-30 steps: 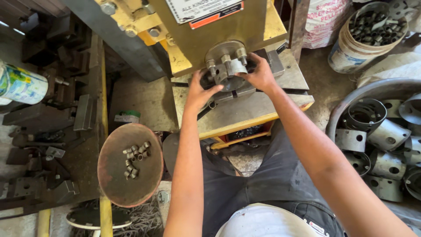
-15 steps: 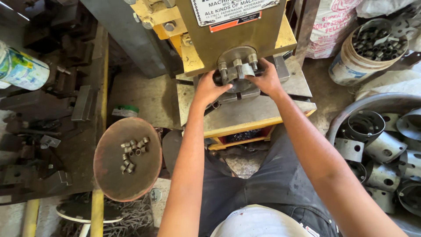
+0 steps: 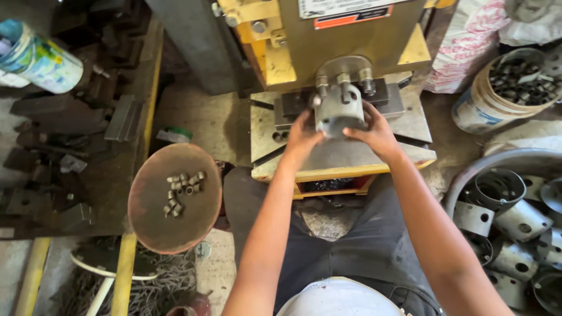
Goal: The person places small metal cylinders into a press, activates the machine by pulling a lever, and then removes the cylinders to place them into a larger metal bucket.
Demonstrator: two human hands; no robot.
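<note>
My left hand [image 3: 301,138] and my right hand [image 3: 373,131] reach under the head of a yellow press machine [image 3: 328,35]. Both hands hold a grey metal clamp piece [image 3: 338,110] from either side, just below the machine's bolted tool head [image 3: 344,75]. The piece sits over the grey steel bed plate [image 3: 404,126]. My forearms stretch forward from my lap.
A rusty round dish [image 3: 174,198] with several small metal bushings [image 3: 181,190] stands at my left knee. A large tub [image 3: 509,216] of grey metal clamp parts lies at right. A bucket [image 3: 497,93] of dark parts sits at upper right. Steel blocks [image 3: 70,129] cover the left bench.
The camera has tilted and shifted, so the machine sits lower in the picture. Both hands have stayed on the metal piece under the tool head, closing in slightly on its sides.
</note>
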